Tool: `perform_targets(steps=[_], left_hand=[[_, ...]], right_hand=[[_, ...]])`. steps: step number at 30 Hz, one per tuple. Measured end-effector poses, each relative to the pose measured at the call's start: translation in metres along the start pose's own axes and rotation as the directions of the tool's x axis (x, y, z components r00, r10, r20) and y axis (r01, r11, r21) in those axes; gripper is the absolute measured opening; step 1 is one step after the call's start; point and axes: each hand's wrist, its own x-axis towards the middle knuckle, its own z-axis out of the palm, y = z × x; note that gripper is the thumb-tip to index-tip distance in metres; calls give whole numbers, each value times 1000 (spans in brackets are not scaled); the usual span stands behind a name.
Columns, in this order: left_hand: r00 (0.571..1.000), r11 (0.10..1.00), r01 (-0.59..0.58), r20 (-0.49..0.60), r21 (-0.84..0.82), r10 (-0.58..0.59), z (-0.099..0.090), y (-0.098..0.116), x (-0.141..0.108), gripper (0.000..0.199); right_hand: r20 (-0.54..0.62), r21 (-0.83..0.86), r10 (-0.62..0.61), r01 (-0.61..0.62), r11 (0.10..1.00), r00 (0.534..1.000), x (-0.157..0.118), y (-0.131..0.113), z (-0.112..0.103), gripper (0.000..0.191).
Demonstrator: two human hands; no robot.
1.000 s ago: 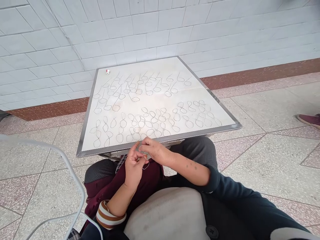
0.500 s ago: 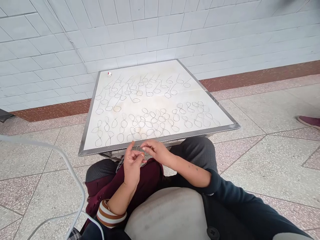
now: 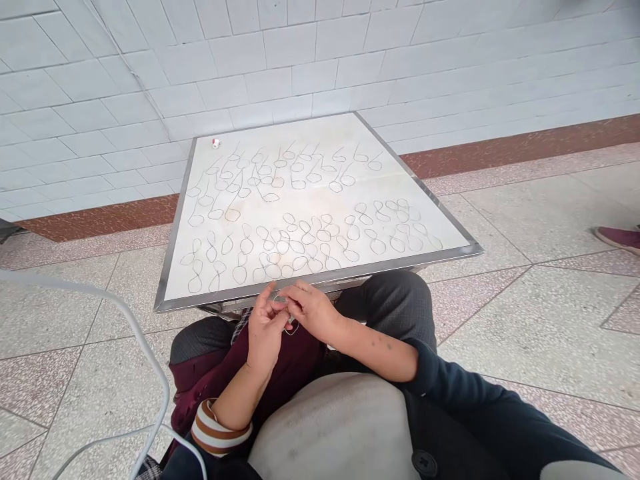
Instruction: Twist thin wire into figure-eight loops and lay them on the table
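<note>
The right hand (image 3: pixel 316 315) is moving closer against the left hand (image 3: pixel 265 337); both grips, nearly closed, are pinching a wire loop (image 3: pixel 292 334) between them. The counter's (image 3: pixel 380 265) near edge is running just beyond, bare surface lying farther off.

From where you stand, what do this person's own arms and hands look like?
The left hand and right hand are bare. On the left is a brown-and-white striped cuff; on the right, a rolled-back dark blue sleeve and a few small spots on the right forearm.
</note>
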Motion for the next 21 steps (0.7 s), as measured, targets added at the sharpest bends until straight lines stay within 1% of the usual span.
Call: perform_targets(steps=[2,4,7,9,16,21], left_hand=[[1000,1000,9,5,13,-9,0,0,1,68],[1000,999,2,19,34,-2,-1,-1,3,69],[1000,996,-13,28,83,11,-1,-2,3,68],[1000,994,-7,23,107,5,-1,-3,4,67],[999,996,6,38,90,-9,0,-6,5,64],[999,993,-8,47,114,3,1,-6,3,65]], right_hand=[[6,-6,11,-10,1000,1000,-1,1,1,26],[8,6,51,-51,999,999,-1,2,1,23],[1,87,149,-148,985,989,-1,3,2,18],[3,139,189,-187,972,982,-1,4,3,16],[-4,160,228,-225,961,974,-3,5,3,17],[1,230,284,-276,933,959,-4,2,4,16]])
